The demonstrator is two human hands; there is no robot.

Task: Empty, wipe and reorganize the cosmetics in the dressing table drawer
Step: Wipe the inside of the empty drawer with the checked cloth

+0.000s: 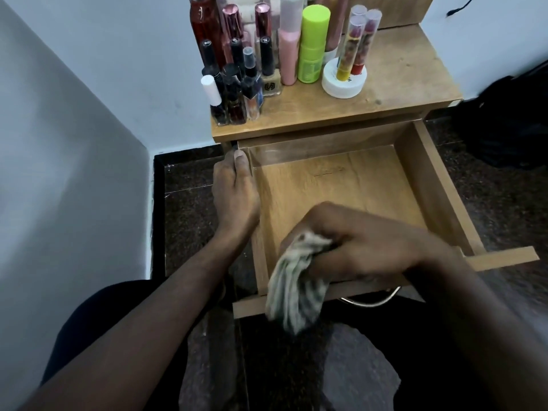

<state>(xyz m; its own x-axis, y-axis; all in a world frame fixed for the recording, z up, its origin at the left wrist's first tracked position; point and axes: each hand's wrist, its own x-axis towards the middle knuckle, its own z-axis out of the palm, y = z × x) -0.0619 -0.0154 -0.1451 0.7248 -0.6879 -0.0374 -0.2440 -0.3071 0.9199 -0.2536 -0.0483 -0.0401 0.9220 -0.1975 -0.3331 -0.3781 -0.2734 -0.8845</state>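
The wooden drawer [415,161] is pulled out of the dressing table and holds nothing on its bare bottom. My left hand [234,194] grips the drawer's left wall near the back corner, thumb on top. My right hand [364,244] holds a crumpled pale cloth [296,286] at the drawer's front left; the cloth hangs over the front panel. The cosmetics stand on the table top [397,84]: dark small bottles [234,96], pink tubes [289,54], a lime green container [312,46] and clear tubes in a white roll [344,84].
A white wall runs along the left. Dark speckled floor surrounds the table. A metal handle [370,301] shows under the drawer front. A dark bag [510,120] lies on the floor at the right. My legs are below the drawer.
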